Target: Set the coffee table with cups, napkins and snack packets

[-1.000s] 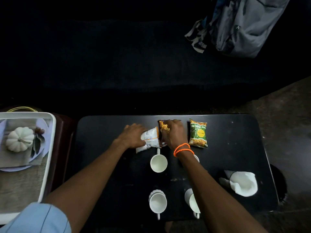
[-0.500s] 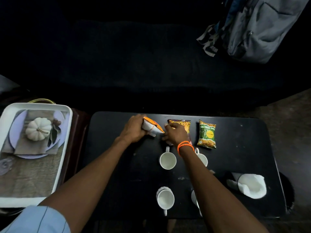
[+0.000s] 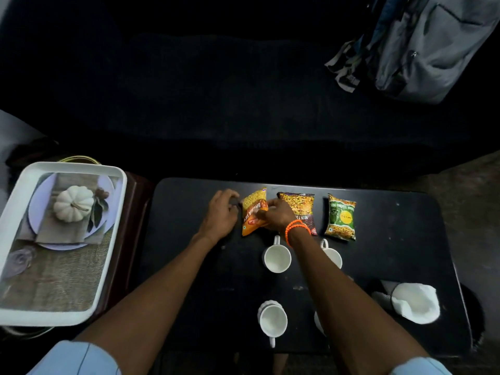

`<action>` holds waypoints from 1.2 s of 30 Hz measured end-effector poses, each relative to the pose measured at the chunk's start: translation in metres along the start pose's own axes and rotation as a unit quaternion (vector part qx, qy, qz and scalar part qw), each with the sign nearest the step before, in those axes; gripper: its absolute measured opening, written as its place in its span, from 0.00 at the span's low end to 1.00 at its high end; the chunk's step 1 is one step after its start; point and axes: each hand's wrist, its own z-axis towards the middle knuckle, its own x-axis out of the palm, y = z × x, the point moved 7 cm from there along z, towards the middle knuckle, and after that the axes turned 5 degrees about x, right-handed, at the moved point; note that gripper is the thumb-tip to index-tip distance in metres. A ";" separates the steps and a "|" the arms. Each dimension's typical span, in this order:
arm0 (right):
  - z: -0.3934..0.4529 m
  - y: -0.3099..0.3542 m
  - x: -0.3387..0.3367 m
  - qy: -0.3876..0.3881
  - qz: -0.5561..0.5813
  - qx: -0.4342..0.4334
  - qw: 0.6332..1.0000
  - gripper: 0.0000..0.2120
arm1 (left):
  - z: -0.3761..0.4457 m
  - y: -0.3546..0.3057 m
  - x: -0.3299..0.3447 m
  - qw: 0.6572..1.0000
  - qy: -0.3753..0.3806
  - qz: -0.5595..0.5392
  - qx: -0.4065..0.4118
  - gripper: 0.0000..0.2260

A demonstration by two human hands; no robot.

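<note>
Black bench [image 3: 392,239], matte, rounded corners, under both my arms. Left of my left fingers: white rectangular tray [image 3: 16,266] on a side stand, its printed base showing a pale pumpkin on a plate. Grey fabric backpack [image 3: 422,50] far beyond my right fingers.

Near my right forearm: white crumpled napkins [image 3: 414,304], soft heap. Four white glossy cups [image 3: 277,258], all empty, below my fingers.

Three crinkly foil packets in a row: green packet [image 3: 341,217] right of my right fingers, dark mixture packet [image 3: 300,207] partly under my right wrist, orange packet [image 3: 253,209] between both hands.

Right hand [image 3: 278,215]: fingers clamped on the orange packet's edge. Left hand [image 3: 220,212]: fingers curled loosely, just beside the packet; contact unclear.
</note>
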 end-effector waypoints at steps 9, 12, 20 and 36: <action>-0.011 0.016 -0.001 -0.126 -0.222 -0.092 0.962 0.22 | 0.001 0.002 0.036 0.995 0.094 -0.004 -0.029 0.27; -0.014 0.026 0.002 -0.123 -0.221 -0.148 0.956 0.27 | 0.003 0.003 0.041 0.996 0.087 0.012 -0.030 0.27; -0.012 0.037 0.008 -0.119 -0.237 -0.191 0.945 0.18 | 0.004 0.001 0.044 0.997 0.066 0.000 -0.049 0.26; -0.025 0.038 -0.007 -0.151 -0.247 -0.230 0.929 0.18 | 0.002 -0.007 0.037 0.996 0.072 0.009 -0.056 0.25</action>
